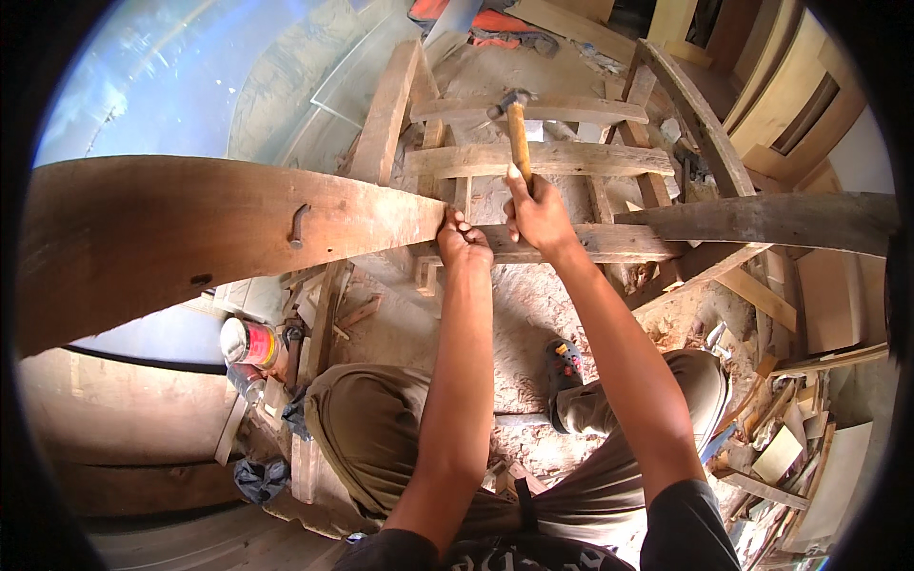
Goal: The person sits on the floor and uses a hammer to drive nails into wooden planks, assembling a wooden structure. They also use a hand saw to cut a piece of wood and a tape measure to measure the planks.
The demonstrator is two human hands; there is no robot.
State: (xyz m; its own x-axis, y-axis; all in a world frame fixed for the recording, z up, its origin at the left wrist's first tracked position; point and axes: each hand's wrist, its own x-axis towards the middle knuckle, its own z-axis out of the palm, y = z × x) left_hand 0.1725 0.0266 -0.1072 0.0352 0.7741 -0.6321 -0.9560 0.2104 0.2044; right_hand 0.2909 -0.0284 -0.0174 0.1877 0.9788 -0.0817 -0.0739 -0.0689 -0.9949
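My right hand (543, 214) is wrapped round the wooden handle of a hammer (518, 138), whose metal head points up and away from me. Beside it, my left hand (465, 243) is closed, fingers curled at the narrow end of a wide wooden plank (190, 214); whatever they pinch is too small to make out. A bent nail (298, 226) sticks out of the plank's face. Below both hands runs a wooden crossbar (609, 244) of a rough frame, with a parallel slat (562, 159) farther off. Another beam (762, 219) extends to the right.
A white tub (249, 343) stands at the lower left, near a dark plastic bag (260, 479). Wood offcuts (785, 457) lie heaped at the lower right. Boards (781, 86) lean at the far right, and an orange cloth (495, 24) lies at the back.
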